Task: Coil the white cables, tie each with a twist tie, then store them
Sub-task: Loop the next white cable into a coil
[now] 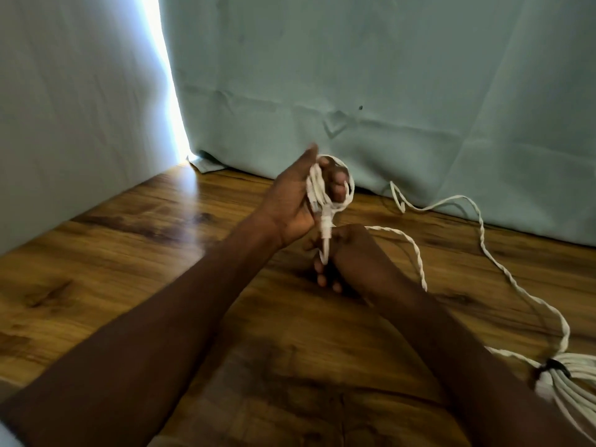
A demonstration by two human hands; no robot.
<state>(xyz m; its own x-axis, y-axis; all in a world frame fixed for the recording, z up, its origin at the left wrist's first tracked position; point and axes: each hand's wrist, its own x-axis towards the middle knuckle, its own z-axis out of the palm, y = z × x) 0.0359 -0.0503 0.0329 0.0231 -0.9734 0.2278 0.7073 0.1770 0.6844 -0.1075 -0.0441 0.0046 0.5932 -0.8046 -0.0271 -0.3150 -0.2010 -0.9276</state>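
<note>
On a wood-grain floor [161, 285] before a pale green curtain [387, 75], a person winds a white cable [483, 250] into small loops, seen from the head camera. The left hand [300, 201] is raised above the floor, fingers curled through a tight coil [342, 185] of several turns, the thumb pointing up beside it. A moulded white connector [325, 225] hangs down from the coil, its thin lead running into the right hand [338, 253], which sits just below and appears to pinch the lead between fingertips, though blur and the hand's angle leave that grip hard to read.

The cable is a twisted white pair. From the hands it arcs right, drops behind the right forearm, and trails loosely across the floor toward the curtain, where it doubles back in a narrow bend before running to the lower right. There a bundle [567, 382] of coiled white cable lies on the floor, bound by a dark twist tie [552, 365] and partly cut off by the frame's edge.

A bright strip of daylight [167, 85] shows where the curtain panels part, washing out the floor beneath it. Both forearms fill the foreground, and motion blur softens the fingers and coil.
</note>
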